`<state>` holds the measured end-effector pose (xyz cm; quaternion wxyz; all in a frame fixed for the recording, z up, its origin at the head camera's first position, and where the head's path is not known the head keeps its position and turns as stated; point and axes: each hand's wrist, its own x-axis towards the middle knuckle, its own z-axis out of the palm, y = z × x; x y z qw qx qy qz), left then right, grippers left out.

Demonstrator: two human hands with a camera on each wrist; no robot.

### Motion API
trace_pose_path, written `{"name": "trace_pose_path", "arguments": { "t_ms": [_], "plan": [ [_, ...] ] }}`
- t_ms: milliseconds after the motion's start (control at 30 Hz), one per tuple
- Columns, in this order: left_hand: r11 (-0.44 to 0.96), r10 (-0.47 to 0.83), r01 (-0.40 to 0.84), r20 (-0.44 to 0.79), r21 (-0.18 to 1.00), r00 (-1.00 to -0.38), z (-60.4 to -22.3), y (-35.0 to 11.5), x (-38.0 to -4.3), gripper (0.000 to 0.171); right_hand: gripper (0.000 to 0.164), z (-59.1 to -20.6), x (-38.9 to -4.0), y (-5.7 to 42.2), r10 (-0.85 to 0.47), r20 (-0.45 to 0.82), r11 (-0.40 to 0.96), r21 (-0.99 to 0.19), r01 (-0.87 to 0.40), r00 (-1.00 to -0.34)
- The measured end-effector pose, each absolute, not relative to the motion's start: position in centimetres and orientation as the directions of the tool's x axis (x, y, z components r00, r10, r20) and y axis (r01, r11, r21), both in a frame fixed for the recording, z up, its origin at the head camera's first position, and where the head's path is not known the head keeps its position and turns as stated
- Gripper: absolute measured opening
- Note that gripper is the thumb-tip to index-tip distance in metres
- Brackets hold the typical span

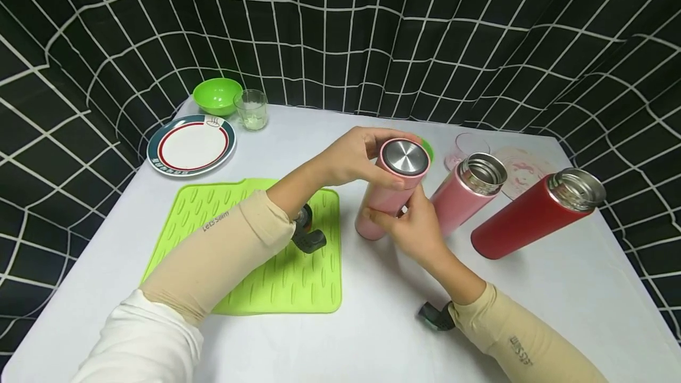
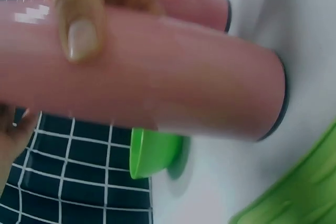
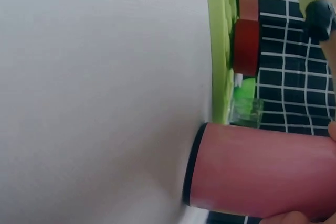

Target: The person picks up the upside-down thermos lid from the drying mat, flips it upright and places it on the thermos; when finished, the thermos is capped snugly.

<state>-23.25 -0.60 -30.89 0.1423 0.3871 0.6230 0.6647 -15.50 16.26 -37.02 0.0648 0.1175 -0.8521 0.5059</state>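
Note:
A pink thermos bottle (image 1: 385, 195) with a brushed-steel disc on its lid (image 1: 406, 157) stands upright on the white table, tilted slightly in the head view. My left hand (image 1: 348, 157) grips it around the lid from the left, thumb in front and fingers behind. Lower down, my right hand (image 1: 417, 230) holds the body from the right, its thumb across the front. In the left wrist view the bottle's dark base rim shows at the table. Just right of the hands are a second pink bottle (image 1: 452, 200) and a red bottle (image 1: 524, 217), both with lids off and steel mouths showing.
A lime-green ridged mat (image 1: 298, 279) lies under the left forearm; a pink lid (image 3: 248, 1) and a red lid (image 3: 246, 47) stand on it. At the back left are a plate (image 1: 194, 145), a green bowl (image 1: 215, 94) and a glass (image 1: 252, 112). Clear pinkish glassware (image 1: 470, 145) stands behind the bottles.

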Motion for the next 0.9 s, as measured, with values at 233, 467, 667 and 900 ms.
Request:
{"name": "trace_pose_path", "arguments": {
  "t_ms": [233,467,667,900],
  "plan": [
    [0.054,0.543,0.505,0.399,0.861,-0.739,-30.2,-1.1,-21.9,0.072,0.077,-36.6,-15.4,16.0,-0.148,0.234,0.465,-0.841,-0.276,-0.961],
    [-0.096,0.587,0.429,0.399,0.898,-0.705,-30.2,-1.6,-23.1,0.06,0.071,-36.8,-16.0,15.8,-0.164,0.259,0.428,-0.851,-0.305,-0.952],
    [-0.048,0.649,0.371,0.311,0.927,-0.694,-30.5,-1.8,-23.2,0.067,0.076,-37.2,-16.0,15.8,-0.165,0.259,0.434,-0.847,-0.306,-0.952],
    [0.062,0.513,0.513,0.413,0.856,-0.752,-30.4,-0.9,-22.0,0.064,0.071,-37.3,-15.9,16.3,-0.16,0.26,0.444,-0.843,-0.305,-0.952]
  ]
}}
